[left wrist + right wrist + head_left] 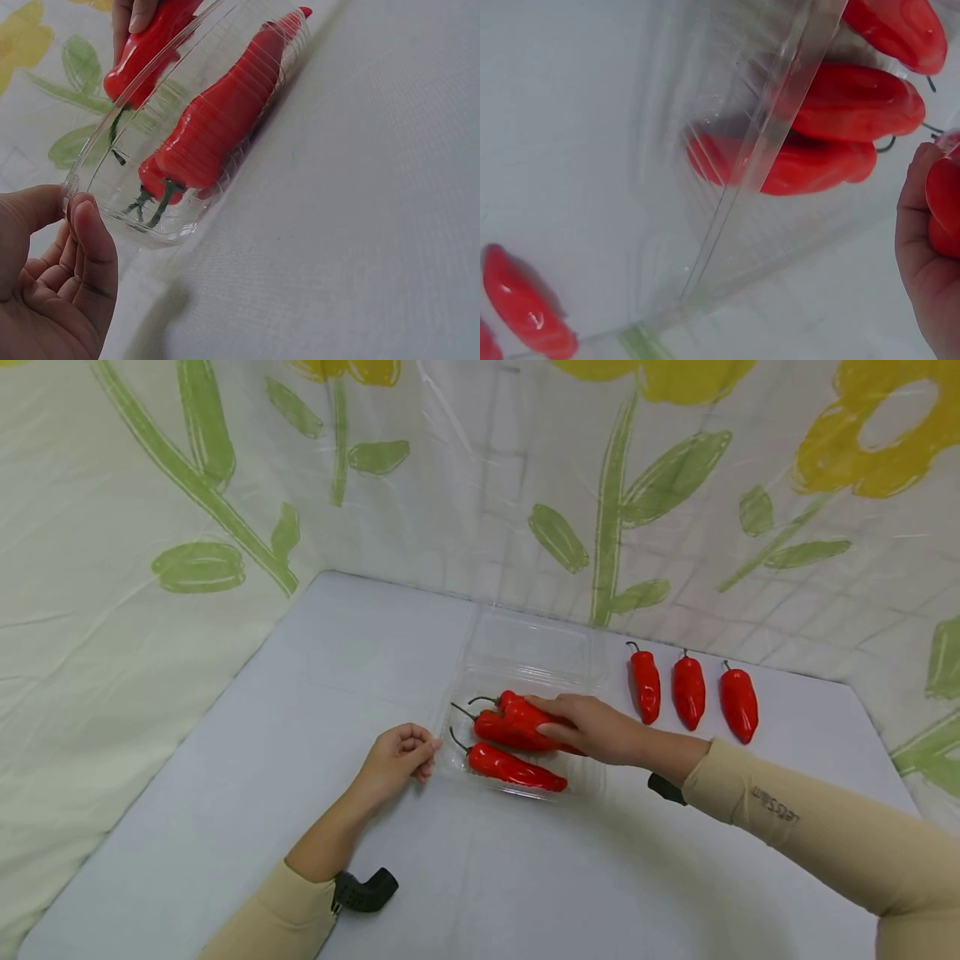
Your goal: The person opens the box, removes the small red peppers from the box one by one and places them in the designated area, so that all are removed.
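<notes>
A clear plastic clamshell box (587, 774) has its lid (532, 643) folded back behind it. Inside it lie long red peppers with dark green stems, among them one at the front (516, 768) and another (491, 731) behind it. My right hand (596, 728) grips a red pepper (525, 717) over the box, its stem toward the left. This pepper (946, 199) partly shows at the edge of the right wrist view. At the box's left side my left hand (393, 760) pinches the rim (69, 184) between thumb and forefinger, the other fingers curled.
Three more red peppers stand apart in a row, right of the box near the table's back edge: a left one (645, 687), a middle one (688, 693) and a right one (739, 703). A flower-printed curtain (450, 485) hangs behind the white table (315, 652).
</notes>
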{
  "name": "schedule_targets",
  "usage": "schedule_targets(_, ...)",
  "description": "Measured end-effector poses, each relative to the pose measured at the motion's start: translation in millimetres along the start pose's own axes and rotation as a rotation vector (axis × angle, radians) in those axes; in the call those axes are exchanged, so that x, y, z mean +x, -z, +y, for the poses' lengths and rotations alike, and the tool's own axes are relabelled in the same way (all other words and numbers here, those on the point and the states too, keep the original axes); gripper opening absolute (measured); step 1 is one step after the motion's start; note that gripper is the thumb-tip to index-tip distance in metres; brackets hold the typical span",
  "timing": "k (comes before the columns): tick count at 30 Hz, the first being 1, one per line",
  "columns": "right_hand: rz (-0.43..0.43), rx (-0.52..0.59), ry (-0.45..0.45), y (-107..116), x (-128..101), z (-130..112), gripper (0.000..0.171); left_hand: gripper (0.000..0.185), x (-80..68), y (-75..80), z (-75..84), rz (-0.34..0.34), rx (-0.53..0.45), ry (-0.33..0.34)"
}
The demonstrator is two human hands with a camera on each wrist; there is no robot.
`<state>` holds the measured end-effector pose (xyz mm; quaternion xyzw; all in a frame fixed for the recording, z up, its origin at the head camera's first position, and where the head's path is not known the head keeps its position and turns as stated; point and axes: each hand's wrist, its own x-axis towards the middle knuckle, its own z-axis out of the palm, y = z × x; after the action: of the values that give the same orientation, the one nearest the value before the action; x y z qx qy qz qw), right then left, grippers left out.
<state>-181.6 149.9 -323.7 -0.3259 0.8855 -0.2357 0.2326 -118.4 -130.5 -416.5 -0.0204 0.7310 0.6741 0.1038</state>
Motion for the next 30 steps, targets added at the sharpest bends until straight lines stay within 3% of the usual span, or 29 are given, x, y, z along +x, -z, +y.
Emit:
schedule_targets(16,0.078,0.062,-0.087,9,-19,9,0.058,0.015,-0.3,0.3,1.1,0.001,0.014,0.013)
schedule_targets(30,0.17,0.039,-0.147,22,-38,18,0.058,0.015,0.0,-0.8,0.6,0.007,0.018,0.017)
